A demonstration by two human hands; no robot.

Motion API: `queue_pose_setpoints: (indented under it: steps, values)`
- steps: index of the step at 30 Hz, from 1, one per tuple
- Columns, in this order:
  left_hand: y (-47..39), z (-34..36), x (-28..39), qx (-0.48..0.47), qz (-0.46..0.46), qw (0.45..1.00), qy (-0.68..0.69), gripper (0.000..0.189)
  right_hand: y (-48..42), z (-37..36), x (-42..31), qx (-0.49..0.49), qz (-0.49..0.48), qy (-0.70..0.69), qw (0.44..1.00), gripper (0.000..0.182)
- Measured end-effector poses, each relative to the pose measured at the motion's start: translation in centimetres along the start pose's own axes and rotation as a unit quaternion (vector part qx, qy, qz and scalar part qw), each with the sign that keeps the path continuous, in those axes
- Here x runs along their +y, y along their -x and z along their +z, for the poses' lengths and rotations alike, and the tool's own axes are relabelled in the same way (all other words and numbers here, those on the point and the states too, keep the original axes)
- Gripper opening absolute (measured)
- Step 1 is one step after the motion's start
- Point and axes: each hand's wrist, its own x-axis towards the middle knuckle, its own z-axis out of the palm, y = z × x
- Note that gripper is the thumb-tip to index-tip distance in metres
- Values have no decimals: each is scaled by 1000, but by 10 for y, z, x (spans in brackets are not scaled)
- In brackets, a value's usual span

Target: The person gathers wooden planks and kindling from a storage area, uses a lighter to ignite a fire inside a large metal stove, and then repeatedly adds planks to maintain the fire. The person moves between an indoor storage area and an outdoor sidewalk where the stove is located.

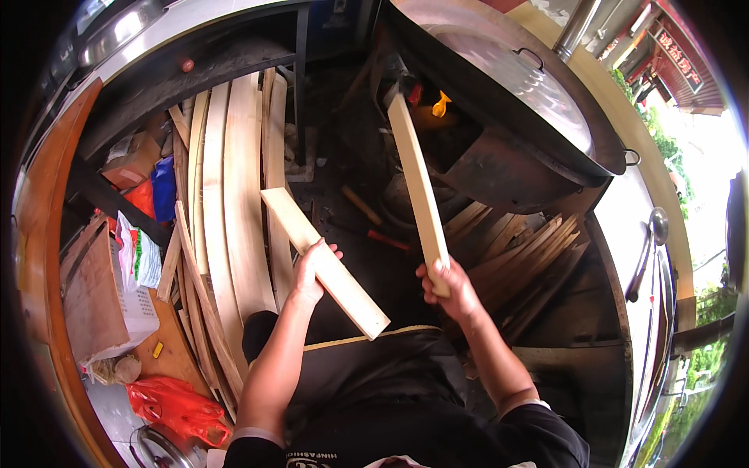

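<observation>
My left hand (312, 274) grips a short flat wooden board (345, 286) around its middle, tilted across my lap. Held by its near end in my right hand (449, 288) is a longer wooden slat (418, 181). That slat's far end reaches the mouth of a stove firebox (474, 146), where a yellow-orange flame (442, 104) burns. Whether the slat's tip touches anything inside, I cannot tell. Above the firebox sits a large wok (503, 99) covered by a shiny domed metal lid (526, 76) with a dark handle.
Long wooden planks (243, 175) are stacked to the left, beneath a dark metal frame (300, 88). Split firewood (526, 251) lies under the stove at right. A red plastic bag (175, 406) and a cardboard box (134, 159) are at far left. A metal ladle (649, 245) rests on the right-hand ledge.
</observation>
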Motion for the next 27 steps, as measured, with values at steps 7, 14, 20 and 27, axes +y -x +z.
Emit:
queue_pose_setpoints:
  steps: [7, 14, 20, 27]
  values:
    - [-9, -5, 5, 0, -12, 998, -59, 49, -112, 15, -77, -52, 84, -180, 979, 49]
    - [-16, -4, 6, -12, -45, 995, -84, 46, -251, 14, -128, 141, 67, -88, 984, 56]
    - [-16, -13, 9, -12, -47, 994, -98, 41, -314, 14, -133, 224, 62, -33, 972, 51]
    - [-15, -14, 8, -13, -52, 994, -97, 40, -355, 6, -134, 274, 49, 29, 960, 42]
